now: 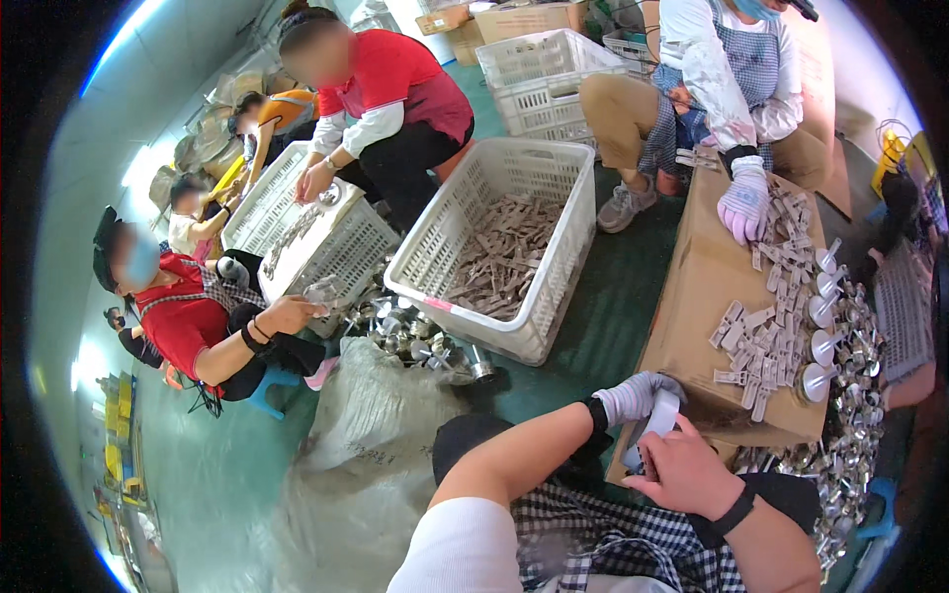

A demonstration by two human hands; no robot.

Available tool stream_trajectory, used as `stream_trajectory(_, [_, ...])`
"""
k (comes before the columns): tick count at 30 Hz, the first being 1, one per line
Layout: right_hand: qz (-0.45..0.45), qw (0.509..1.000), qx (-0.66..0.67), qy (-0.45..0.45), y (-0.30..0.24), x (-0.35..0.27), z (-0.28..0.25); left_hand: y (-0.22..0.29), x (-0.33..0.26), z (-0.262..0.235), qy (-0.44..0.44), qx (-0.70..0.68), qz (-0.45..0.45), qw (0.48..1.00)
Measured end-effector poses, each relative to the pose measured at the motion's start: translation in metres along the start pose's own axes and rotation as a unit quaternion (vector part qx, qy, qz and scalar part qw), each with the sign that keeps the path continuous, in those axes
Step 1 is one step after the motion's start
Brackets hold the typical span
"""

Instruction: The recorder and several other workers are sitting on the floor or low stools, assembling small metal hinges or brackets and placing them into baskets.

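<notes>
Green floor (pixel 227 474) — pale wall (pixel 109 109), bright glare

The gloved left hand (pixel 633 395) and bare right hand (pixel 682 474) meet on a small white part (pixel 659 413) just beside a cardboard box (pixel 692 296). Grey flat pieces (pixel 756 346) lie on the box. A white crate (pixel 494 247) stands near.

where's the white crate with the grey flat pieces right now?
In the head view, the white crate sits on the green floor at centre, left of the cardboard box and ahead of the person's hands, with shiny metal parts piled at its lower-left corner.
</notes>
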State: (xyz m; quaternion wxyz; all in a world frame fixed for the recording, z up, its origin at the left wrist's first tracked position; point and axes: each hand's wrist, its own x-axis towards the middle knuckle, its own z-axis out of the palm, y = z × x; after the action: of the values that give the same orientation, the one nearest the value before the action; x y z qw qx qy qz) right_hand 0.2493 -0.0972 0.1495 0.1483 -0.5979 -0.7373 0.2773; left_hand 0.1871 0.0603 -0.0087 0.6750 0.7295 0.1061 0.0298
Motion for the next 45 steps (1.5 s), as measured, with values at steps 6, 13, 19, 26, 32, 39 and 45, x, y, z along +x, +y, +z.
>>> stream_trajectory(6, [-0.016, 0.999, -0.029, 0.022, 0.011, -0.002, 0.015, -0.007, -0.001, -0.001, 0.002, -0.015, -0.025, 1.0])
stream_trajectory(13, [-0.007, 0.998, -0.058, -0.005, 0.013, -0.003, 0.011, -0.014, 0.004, 0.002, 0.002, -0.047, -0.034, 0.998])
stream_trajectory(19, [-0.013, 0.999, -0.042, -0.005, 0.016, -0.002, 0.013, -0.024, 0.005, 0.002, 0.002, -0.13, -0.053, 0.99])
stream_trajectory(26, [-0.01, 0.999, -0.044, -0.008, 0.015, -0.001, 0.009, -0.002, 0.005, 0.0, -0.002, -0.045, -0.08, 0.996])
stream_trajectory(32, [-0.022, 0.999, -0.048, -0.004, 0.007, 0.002, 0.016, -0.03, -0.003, -0.002, -0.007, -0.098, -0.031, 0.995])
stream_trajectory(39, [0.007, 0.999, -0.046, -0.02, 0.007, 0.002, 0.012, 0.002, -0.011, -0.006, -0.02, -0.01, 0.007, 1.0])
stream_trajectory(45, [0.017, 1.0, -0.018, 0.004, 0.015, -0.005, 0.006, 0.015, -0.001, -0.005, -0.021, 0.056, -0.027, 0.998])
